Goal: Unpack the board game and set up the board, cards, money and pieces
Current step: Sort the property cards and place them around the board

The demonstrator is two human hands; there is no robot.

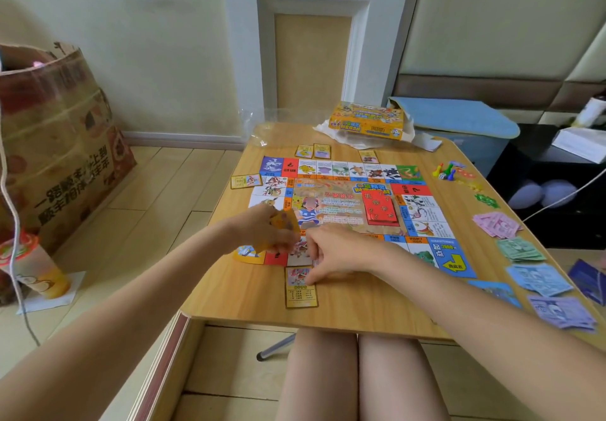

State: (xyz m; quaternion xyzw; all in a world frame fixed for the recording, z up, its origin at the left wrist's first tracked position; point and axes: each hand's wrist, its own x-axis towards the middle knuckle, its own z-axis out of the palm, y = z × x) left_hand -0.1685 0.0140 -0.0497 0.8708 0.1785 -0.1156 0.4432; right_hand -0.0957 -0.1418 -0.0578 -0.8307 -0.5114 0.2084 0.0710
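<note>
The left hand (262, 228) gripped a thin stack of cards (284, 224) over the board (344, 204) while the right hand (331, 250) pinched one light, bendy property card (301, 286) (best lifted by an edge) on the table (377, 306).

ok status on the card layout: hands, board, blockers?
Left hand grips yellow card stack. Right hand sets property card at the near edge of the board. Money piles lie right; no blockers.
</note>
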